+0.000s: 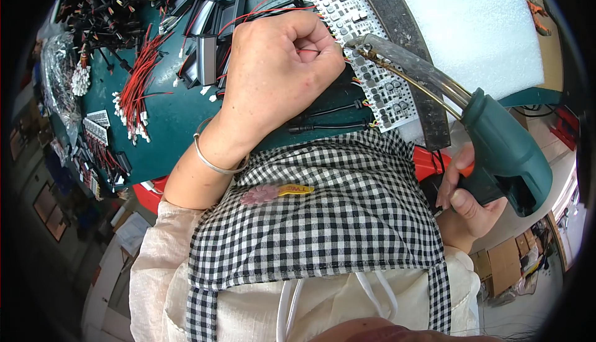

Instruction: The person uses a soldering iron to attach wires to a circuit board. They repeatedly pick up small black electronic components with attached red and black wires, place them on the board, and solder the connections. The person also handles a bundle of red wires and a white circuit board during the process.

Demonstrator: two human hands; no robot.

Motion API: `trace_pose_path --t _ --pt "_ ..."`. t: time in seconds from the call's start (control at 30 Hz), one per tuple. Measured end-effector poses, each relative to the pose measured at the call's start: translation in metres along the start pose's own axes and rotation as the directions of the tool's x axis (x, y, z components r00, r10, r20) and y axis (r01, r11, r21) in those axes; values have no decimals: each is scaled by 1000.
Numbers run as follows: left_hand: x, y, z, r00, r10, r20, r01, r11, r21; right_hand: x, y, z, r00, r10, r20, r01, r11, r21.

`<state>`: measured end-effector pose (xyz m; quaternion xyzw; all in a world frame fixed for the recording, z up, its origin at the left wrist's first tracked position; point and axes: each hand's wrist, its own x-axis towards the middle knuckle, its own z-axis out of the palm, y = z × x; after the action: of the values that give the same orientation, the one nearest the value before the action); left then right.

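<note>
A green-topped work table is filling the upper left of a cluttered workroom, and a white foam sheet is covering its far right. A dark bar is lying along the populated circuit-board panel, whose inner edge is facing the left hand. The panel is looking stiff but fragile on its component face, so bare edges would be suiting a hold. The green-bodied soldering gun is slanting over the bar, its tip hanging above the panel near the left fingers; contact I cannot tell. It is probably feeling body-heavy and hot forward, the handle being the place to grip. The right hand is curling around that handle, partly hidden. The left hand is pinching closed on a thin red wire, likely light, limp and best held near its end.
</note>
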<state>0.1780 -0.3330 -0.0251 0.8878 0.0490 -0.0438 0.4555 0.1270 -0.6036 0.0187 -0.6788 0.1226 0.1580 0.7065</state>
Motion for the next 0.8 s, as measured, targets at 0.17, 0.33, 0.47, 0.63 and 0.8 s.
trace_pose_path --t 0.17,0.33,0.47,0.63,0.8 --pt "0 -1 2 1000 -1 8 1 1000 24 0 0 3 1000 8 -6 -8 1000 -10" --pt "0 -1 2 1000 -1 -3 1 1000 3 -1 -4 -4 998 33 47 -29 996 -82" --pt "-2 -2 2 1000 8 -21 -8 1000 1 3 -2 -6 993 -47 108 53 998 -47" --pt "0 0 3 1000 14 -10 -14 999 32 9 -16 -19 979 -34 199 30 999 22" --pt "0 0 2 1000 20 -18 -19 999 41 11 -14 -23 967 -82 243 79 997 22"
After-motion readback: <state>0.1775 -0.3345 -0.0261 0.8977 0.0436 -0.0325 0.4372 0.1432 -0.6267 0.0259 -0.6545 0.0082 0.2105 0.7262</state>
